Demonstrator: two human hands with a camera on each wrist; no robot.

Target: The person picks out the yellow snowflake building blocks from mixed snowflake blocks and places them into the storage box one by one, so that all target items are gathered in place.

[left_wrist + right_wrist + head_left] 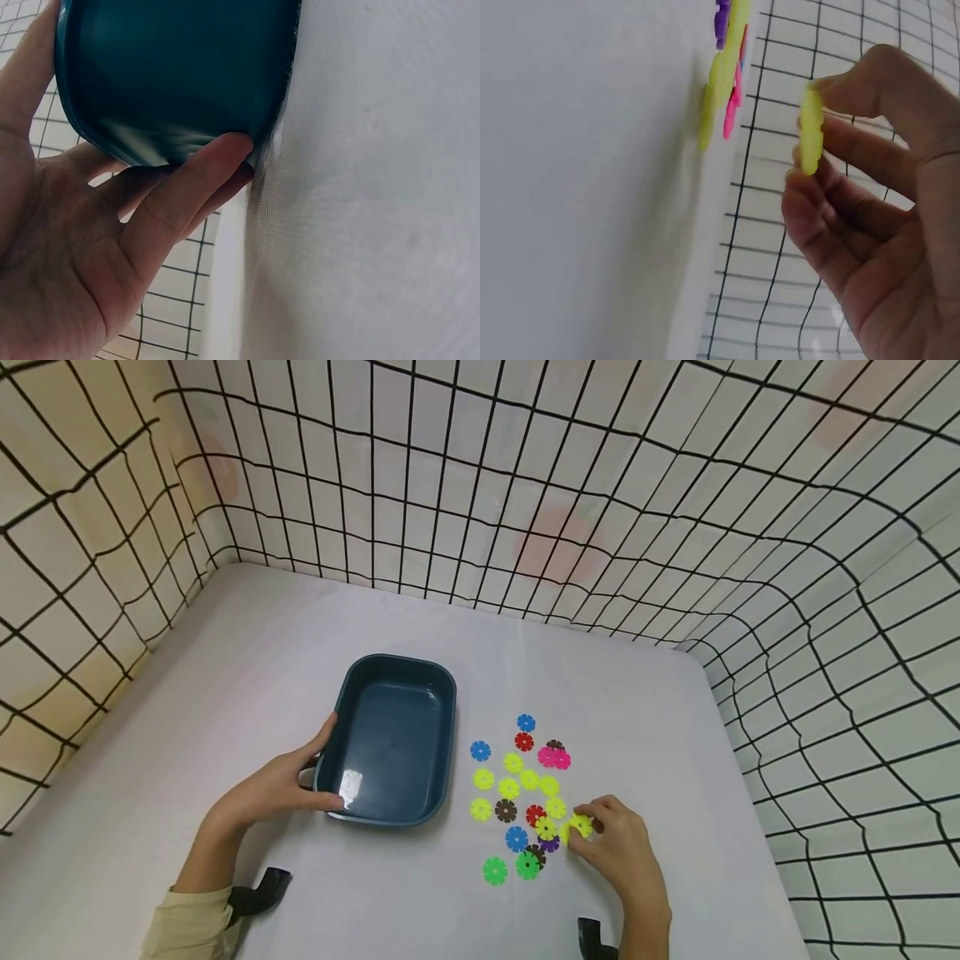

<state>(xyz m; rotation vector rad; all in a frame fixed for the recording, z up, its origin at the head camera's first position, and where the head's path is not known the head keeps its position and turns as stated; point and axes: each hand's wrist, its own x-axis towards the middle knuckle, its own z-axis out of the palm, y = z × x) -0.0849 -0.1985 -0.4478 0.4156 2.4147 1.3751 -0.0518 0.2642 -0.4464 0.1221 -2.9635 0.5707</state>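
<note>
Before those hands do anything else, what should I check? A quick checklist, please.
1. Right hand pinches a yellow disc: ok.
2. Held disc lifted off the table: ok, the right wrist view shows a gap.
3. Left hand on the blue tray: ok, at its left side.
4. Held disc over the tray: not ok, it's right of it.
5. Loose discs all separate: not ok, some overlap.
6. Pinch firmness: cannot tell.

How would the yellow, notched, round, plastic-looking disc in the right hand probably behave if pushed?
The yellow disc seems stiff: it looks straight, not sagging, in the right hand's pinch. It is probably light, being so thin. Set on edge, it might roll, given its round outline.
</note>
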